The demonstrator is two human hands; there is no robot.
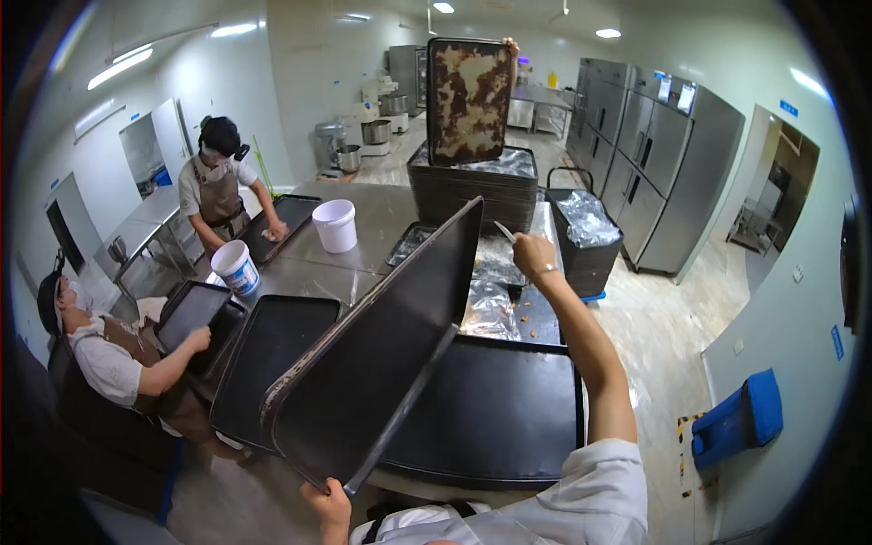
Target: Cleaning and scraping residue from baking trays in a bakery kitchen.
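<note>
My left hand [330, 504] grips the near lower corner of a large black baking tray [381, 340], which stands tilted on its edge. The tray's upper rim is worn, with pale and brown patches. In my right hand [535, 257], beyond the tray's right side, is a slim pale tool [505, 231] with a blade-like end; whether it is a knife or a scraper I cannot tell. Beneath the raised tray lies another black baking tray [497, 409], flat on the table. Crumpled clear plastic film [492, 308] and small orange-brown crumbs lie near my right hand.
Across the steel table [306, 269], one person wipes a baking tray [283, 225]; another holds a tray [194, 317] at left. Two white buckets [335, 228] stand between. Behind a tall tray stack [473, 194], a hand holds up a stained tray [470, 102]. More trays [586, 252] stand right.
</note>
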